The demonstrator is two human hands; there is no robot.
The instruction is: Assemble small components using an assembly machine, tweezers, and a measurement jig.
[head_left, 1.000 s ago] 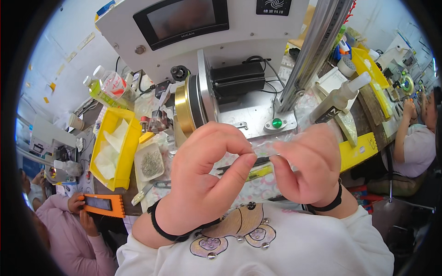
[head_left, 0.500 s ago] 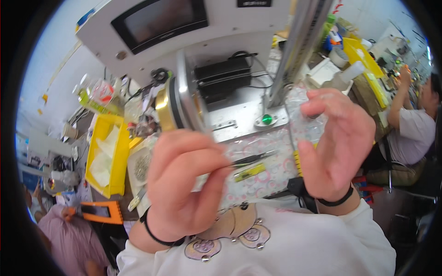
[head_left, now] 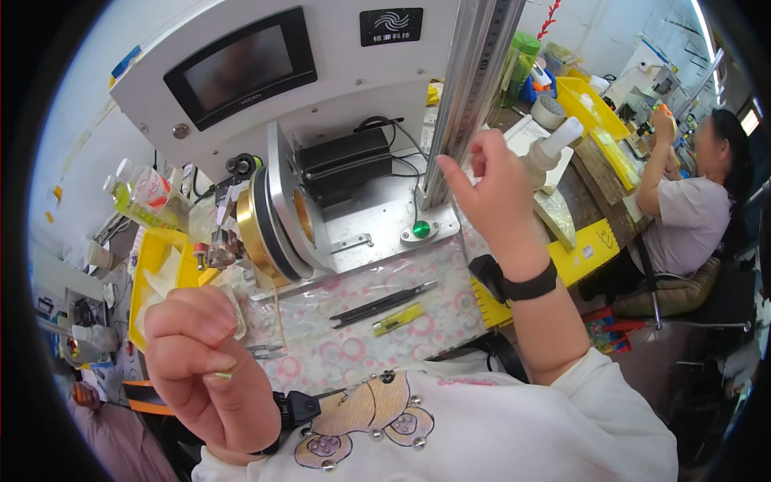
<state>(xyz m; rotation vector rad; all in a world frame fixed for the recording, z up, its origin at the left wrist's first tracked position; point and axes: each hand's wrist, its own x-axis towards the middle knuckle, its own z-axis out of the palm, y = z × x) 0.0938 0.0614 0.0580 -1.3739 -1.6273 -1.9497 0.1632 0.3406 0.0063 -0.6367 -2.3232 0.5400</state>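
Note:
My left hand hangs in the air at the lower left, above the near table edge. Its fingers are curled and the thumb presses against them. A tiny green-yellow speck shows at the thumb tip; I cannot tell what it is. Over by the upright metal column, my right hand is raised with thumb and fingers apart, seemingly holding nothing. Between the hands stands a machine with a gold-rimmed black disc and a green button. Black tweezers and a yellow tube-like piece lie on the patterned sheet.
A yellow tray with white paper stands at left, near bottles. At right are a white-capped bottle, a tape roll and a yellow ruler-like board. A co-worker sits at far right; another person's sleeve shows lower left.
My hands have moved apart: the left went left and down toward me, the right went farther away toward the column. The view has shifted, and the table things sit farther left.

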